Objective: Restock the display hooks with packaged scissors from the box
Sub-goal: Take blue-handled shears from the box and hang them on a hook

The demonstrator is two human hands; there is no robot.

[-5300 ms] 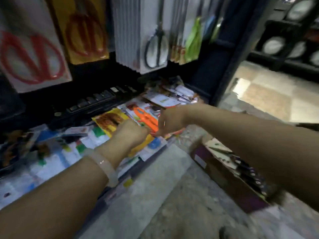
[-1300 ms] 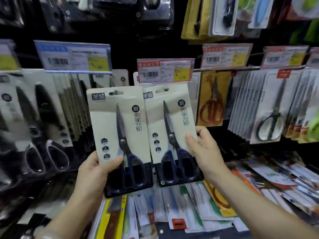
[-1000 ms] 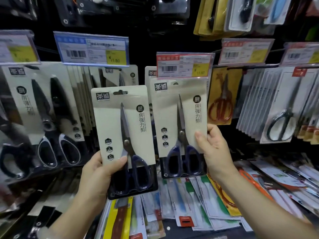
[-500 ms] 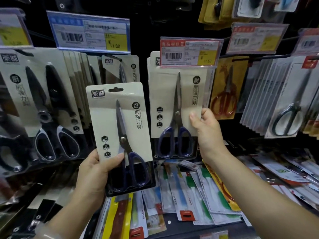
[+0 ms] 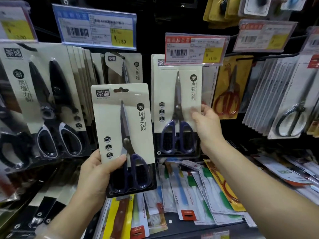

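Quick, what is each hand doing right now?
Left hand: grips a scissors pack by its lower edge.
Right hand: pinches the right edge of the hanging pack under the red price tag.

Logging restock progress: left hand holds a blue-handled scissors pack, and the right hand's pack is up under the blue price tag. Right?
Not quite. The head view shows the right hand with its scissors pack under the red price tag, not blue. The left hand does hold a blue-handled pack.

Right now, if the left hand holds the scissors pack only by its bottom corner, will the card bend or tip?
The scissors pack probably stays fairly stiff: its card looks flat and upright in the left hand. The handles sit low, near the grip, so it likely will not tip. The plastic blister may feel slippery.
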